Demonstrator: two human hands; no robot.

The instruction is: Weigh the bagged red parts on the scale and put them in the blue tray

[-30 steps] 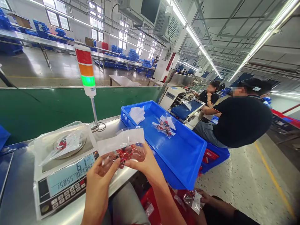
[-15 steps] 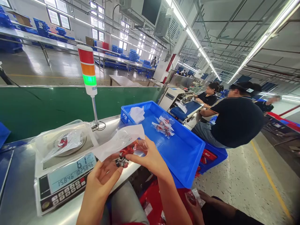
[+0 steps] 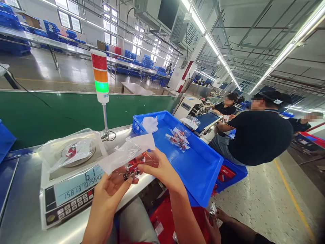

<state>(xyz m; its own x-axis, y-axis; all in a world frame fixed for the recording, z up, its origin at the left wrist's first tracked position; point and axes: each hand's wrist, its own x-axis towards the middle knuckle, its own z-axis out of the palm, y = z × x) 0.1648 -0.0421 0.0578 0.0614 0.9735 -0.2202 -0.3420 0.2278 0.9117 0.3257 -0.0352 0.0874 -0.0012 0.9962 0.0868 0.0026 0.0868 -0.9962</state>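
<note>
Both of my hands grip one clear plastic bag (image 3: 135, 163) with small red, black and silvery parts inside and a white strip along its top. My left hand (image 3: 111, 189) holds its lower left side, thumb near the dark parts. From the right, my right hand (image 3: 159, 166) pinches the bag with thumb and fingers. To the left, a digital counting scale (image 3: 68, 189) shows 61 on its display. Another clear bag with a red part (image 3: 73, 151) lies on the scale's plastic-covered pan.
A blue tray (image 3: 195, 169) beside my hands holds several bagged red parts (image 3: 177, 137) and a crumpled white bag (image 3: 149, 124). A signal tower (image 3: 101, 78) glows green behind the scale. At lower right, another person's hands (image 3: 214, 220) hold a small bag over a red bin.
My hands keep their grip on the bag, shifting it slightly. The scale's lower-left reading went from 15.846 to 15.813. The other person's hands at lower right moved a little.
</note>
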